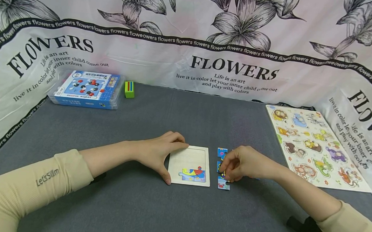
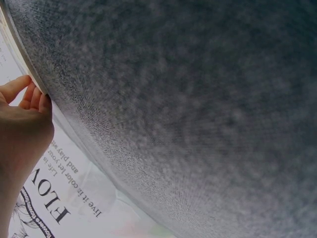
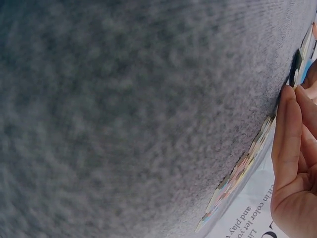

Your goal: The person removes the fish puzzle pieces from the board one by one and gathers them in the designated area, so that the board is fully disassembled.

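Observation:
A square light-wood puzzle tray [image 1: 187,160] lies on the table, with a few joined jigsaw pieces [image 1: 193,175] in its lower right part. My left hand [image 1: 158,155] holds the tray at its left side, the thumb at the lower corner and the bent fingers at the upper one. In the left wrist view, fingertips [image 2: 35,94] meet a thin pale edge. Right of the tray, loose blue puzzle pieces [image 1: 223,183] form a column. Over them, my right hand [image 1: 244,164] pinches a puzzle piece [image 1: 223,175] between thumb and fingers, which mostly hide it.
At the back left stand a clear case [image 1: 86,89] with a blue molecule-model label and a small green block [image 1: 129,89] with coloured stripes. A large animal puzzle board [image 1: 317,147] lies on the right. A printed cloth [image 1: 157,65] hangs behind the grey table [image 1: 155,212].

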Demonstrator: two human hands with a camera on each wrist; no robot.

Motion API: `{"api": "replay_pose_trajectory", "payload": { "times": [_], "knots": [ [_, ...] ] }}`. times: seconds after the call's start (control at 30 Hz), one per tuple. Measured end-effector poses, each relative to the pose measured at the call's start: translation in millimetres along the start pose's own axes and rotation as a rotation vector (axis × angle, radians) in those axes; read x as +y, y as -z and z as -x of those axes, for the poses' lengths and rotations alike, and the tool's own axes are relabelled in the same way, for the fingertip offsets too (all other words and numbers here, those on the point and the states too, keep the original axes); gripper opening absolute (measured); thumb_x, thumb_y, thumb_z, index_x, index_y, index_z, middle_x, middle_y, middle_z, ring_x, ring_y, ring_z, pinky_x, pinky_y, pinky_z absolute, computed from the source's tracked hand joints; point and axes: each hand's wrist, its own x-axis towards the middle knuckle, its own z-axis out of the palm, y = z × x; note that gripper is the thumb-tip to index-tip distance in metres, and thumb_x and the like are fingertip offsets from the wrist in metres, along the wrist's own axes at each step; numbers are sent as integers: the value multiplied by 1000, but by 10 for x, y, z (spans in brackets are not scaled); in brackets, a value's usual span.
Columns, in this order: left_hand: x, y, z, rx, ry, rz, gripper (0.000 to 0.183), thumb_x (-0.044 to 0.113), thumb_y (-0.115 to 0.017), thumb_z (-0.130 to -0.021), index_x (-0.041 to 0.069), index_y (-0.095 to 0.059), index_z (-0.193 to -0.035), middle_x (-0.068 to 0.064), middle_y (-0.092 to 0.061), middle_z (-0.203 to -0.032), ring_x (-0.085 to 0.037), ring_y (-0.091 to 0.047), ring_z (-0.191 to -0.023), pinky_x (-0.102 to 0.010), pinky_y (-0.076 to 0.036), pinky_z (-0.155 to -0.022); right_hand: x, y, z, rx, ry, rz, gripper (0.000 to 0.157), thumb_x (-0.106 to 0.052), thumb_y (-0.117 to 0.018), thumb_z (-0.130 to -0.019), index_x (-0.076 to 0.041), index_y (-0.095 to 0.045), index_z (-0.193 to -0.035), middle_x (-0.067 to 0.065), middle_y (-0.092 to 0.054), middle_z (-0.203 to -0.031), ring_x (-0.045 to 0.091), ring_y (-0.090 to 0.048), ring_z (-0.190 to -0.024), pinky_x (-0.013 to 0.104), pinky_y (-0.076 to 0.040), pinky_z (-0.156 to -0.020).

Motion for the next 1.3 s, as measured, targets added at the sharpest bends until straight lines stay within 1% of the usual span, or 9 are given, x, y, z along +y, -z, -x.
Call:
{"api": "replay_pose_trajectory", "payload": {
  "times": [0.1, 0.23, 0.33, 0.5, 0.6, 0.77, 0.9, 1.07, 1.3],
  "knots": [
    [-5, -2, 0, 0, 1, -4, 110, 55, -89, -63, 12, -38, -150, 0, -37, -142, -15, -33, -127, -33, -40, -106, -9, 3, 4, 1, 7, 10, 10, -8, -75, -83, -13, -75, -92, 1, -75, -75, 16, -72, -68, 29, -58, -63],
    [-1, -2, -4, 0, 1, -7, 110, 55, -89, -63, 12, -38, -150, 0, -37, -142, -15, -33, -127, -33, -40, -106, -39, 16, 18, 21, 2, 60, 9, -12, -75, -84, -18, -75, -91, -2, -74, -73, 14, -68, -63, 24, -48, -48],
    [3, 1, -4, -2, 4, -8, 110, 56, -88, -63, 13, -38, -150, 1, -37, -142, -15, -33, -127, -32, -40, -106, -71, 29, 25, 40, 5, 95, 7, -15, -74, -86, -21, -75, -91, -3, -73, -71, 14, -65, -60, 25, -40, -41],
    [0, 2, -4, -1, 2, -6, 108, 56, -88, -63, 14, -39, -150, 1, -37, -141, -14, -33, -126, -32, -41, -105, -136, 42, 0, 56, -13, 95, 8, -17, -73, -88, -23, -73, -93, -4, -72, -72, 18, -64, -60, 28, -43, -39],
    [-9, 0, -6, 1, 1, -4, 108, 56, -89, -63, 14, -39, -150, 1, -37, -141, -15, -33, -125, -32, -41, -104, -163, 35, -48, 52, 6, 100, 10, -18, -74, -87, -23, -73, -95, -3, -72, -74, 17, -63, -60, 27, -45, -43],
    [-20, -3, -10, -1, 1, 0, 109, 56, -88, -63, 13, -39, -150, 1, -37, -142, -15, -34, -126, -32, -40, -105, -211, -4, -172, 38, 93, 88, 14, -13, -76, -84, -18, -73, -97, -2, -70, -76, 12, -66, -67, 27, -55, -62],
    [-22, 0, -12, -1, 0, 0, 109, 56, -88, -63, 13, -39, -150, 1, -38, -140, -15, -34, -125, -32, -40, -104, -294, -40, -268, 40, 129, 108, 15, -11, -76, -83, -19, -73, -95, -5, -67, -77, 9, -64, -69, 26, -55, -61],
    [-19, 0, -13, -4, -4, -1, 109, 57, -88, -63, 12, -39, -150, 0, -38, -139, -15, -34, -124, -32, -40, -103, -400, -83, -372, 25, 171, 138, 15, -11, -77, -83, -19, -72, -95, -6, -66, -78, 7, -62, -69, 23, -52, -60],
    [-34, 3, -9, -2, -18, 11, 108, 57, -87, -64, 11, -39, -149, 0, -37, -140, -16, -34, -124, -32, -39, -103, -520, -147, -456, -18, 189, 115, 18, -12, -79, -82, -16, -72, -98, -4, -65, -78, 8, -63, -69, 22, -53, -63]
  ]
}}
